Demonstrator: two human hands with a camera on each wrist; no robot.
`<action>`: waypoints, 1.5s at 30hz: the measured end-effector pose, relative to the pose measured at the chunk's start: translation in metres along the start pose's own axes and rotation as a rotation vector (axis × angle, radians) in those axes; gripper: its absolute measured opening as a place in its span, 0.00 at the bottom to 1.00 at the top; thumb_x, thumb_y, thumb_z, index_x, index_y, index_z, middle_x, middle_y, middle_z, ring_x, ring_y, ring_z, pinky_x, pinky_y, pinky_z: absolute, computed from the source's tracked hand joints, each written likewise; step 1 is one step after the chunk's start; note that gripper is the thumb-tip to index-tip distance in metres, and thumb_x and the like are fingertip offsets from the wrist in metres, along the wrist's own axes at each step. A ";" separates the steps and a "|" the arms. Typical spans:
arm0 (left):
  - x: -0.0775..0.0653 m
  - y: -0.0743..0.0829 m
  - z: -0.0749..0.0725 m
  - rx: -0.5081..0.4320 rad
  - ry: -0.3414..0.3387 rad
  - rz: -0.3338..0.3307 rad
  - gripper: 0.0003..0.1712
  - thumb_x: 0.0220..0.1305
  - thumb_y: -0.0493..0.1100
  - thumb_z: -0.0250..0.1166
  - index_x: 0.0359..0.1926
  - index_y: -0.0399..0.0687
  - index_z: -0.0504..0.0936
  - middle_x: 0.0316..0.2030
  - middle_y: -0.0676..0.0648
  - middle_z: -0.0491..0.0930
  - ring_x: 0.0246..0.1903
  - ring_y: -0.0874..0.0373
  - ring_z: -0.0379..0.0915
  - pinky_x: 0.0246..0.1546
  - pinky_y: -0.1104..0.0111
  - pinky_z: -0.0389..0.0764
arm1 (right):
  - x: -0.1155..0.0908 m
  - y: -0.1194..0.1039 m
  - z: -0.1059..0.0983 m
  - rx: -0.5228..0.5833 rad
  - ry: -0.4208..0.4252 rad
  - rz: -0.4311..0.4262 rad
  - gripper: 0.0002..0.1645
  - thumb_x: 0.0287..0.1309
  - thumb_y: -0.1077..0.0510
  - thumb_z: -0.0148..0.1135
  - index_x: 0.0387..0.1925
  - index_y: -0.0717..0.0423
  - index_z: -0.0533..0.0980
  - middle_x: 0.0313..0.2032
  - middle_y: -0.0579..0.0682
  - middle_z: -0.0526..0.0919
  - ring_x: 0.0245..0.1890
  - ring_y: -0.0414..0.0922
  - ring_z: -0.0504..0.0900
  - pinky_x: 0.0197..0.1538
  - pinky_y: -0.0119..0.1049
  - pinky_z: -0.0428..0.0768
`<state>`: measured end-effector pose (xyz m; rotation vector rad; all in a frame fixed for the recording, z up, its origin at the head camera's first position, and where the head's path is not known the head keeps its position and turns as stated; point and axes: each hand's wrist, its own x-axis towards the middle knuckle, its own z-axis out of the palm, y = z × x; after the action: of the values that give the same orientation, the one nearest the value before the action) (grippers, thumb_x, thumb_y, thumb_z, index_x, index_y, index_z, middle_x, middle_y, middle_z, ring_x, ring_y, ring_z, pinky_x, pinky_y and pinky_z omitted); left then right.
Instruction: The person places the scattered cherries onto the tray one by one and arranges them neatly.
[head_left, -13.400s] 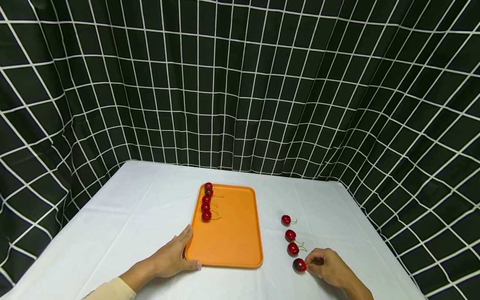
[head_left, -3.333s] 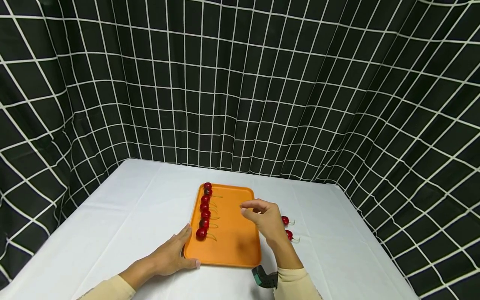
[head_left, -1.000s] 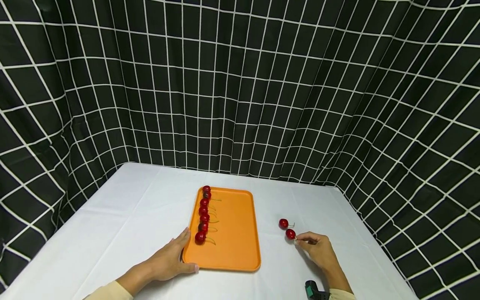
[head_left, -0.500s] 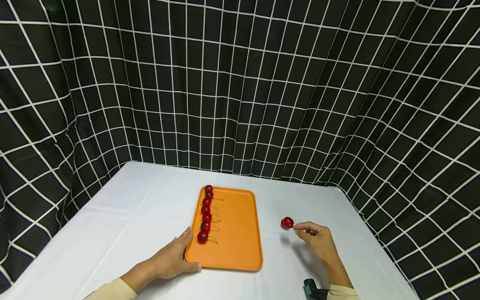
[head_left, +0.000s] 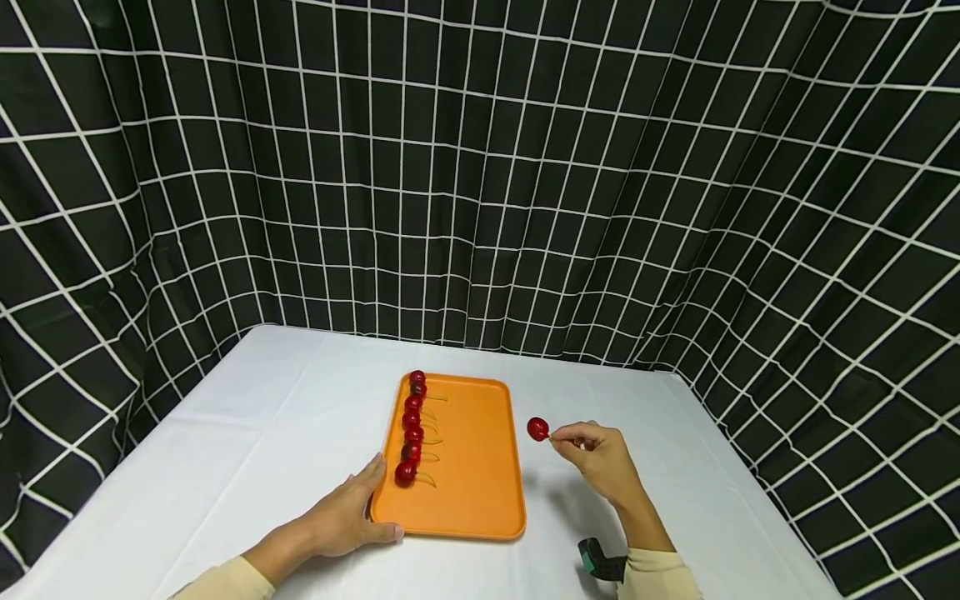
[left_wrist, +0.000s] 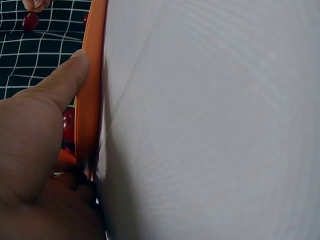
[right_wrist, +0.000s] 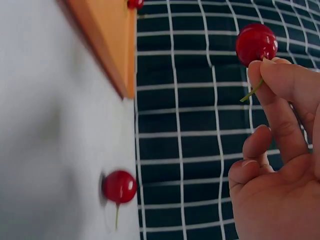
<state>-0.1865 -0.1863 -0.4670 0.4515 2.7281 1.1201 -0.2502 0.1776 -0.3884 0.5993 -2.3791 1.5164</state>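
My right hand pinches a dark red cherry by its stem between thumb and finger, raised above the table just right of an orange tray. In the right wrist view the held cherry hangs clear of the cloth. A loose cherry lies on the table there; in the head view my right hand hides it. Several cherries form a line along the tray's left side, stems pointing right. My left hand rests against the tray's near left corner, fingers extended along the rim.
A white cloth covers the table. Black curtains with a white grid surround it at the back and both sides. My right wrist wears a black device.
My right hand has lifted a cherry off the table and carried it left, toward the tray. Earlier, two more cherries went from table to the tray's row. The left hand stays put.
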 end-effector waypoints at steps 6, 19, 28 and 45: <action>-0.001 0.001 0.002 0.000 -0.004 -0.012 0.66 0.49 0.66 0.71 0.72 0.28 0.48 0.72 0.32 0.40 0.70 0.36 0.40 0.66 0.43 0.42 | 0.006 -0.013 0.022 0.006 -0.041 -0.056 0.04 0.49 0.73 0.70 0.29 0.65 0.85 0.22 0.54 0.79 0.25 0.45 0.68 0.26 0.33 0.62; -0.002 0.001 0.008 0.004 -0.018 -0.027 0.66 0.49 0.67 0.70 0.72 0.30 0.48 0.73 0.33 0.41 0.70 0.37 0.40 0.67 0.43 0.41 | 0.004 -0.030 0.079 0.129 -0.253 -0.127 0.05 0.51 0.76 0.65 0.30 0.70 0.83 0.30 0.59 0.84 0.34 0.54 0.76 0.36 0.37 0.75; -0.001 0.004 0.007 -0.012 -0.010 -0.002 0.65 0.50 0.66 0.70 0.71 0.27 0.49 0.72 0.31 0.42 0.70 0.36 0.41 0.67 0.43 0.42 | 0.002 -0.002 0.130 0.016 -0.328 -0.154 0.04 0.50 0.67 0.72 0.27 0.56 0.87 0.27 0.43 0.83 0.30 0.58 0.72 0.31 0.30 0.61; -0.002 0.002 0.002 0.015 0.019 -0.008 0.66 0.50 0.67 0.70 0.72 0.28 0.49 0.72 0.32 0.42 0.70 0.37 0.41 0.67 0.43 0.43 | 0.010 -0.007 0.158 -0.264 -0.528 -0.118 0.07 0.50 0.59 0.75 0.25 0.41 0.87 0.23 0.25 0.79 0.30 0.35 0.72 0.42 0.32 0.68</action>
<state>-0.1841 -0.1841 -0.4663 0.4344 2.7542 1.1078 -0.2548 0.0299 -0.4455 1.1658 -2.7943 1.0610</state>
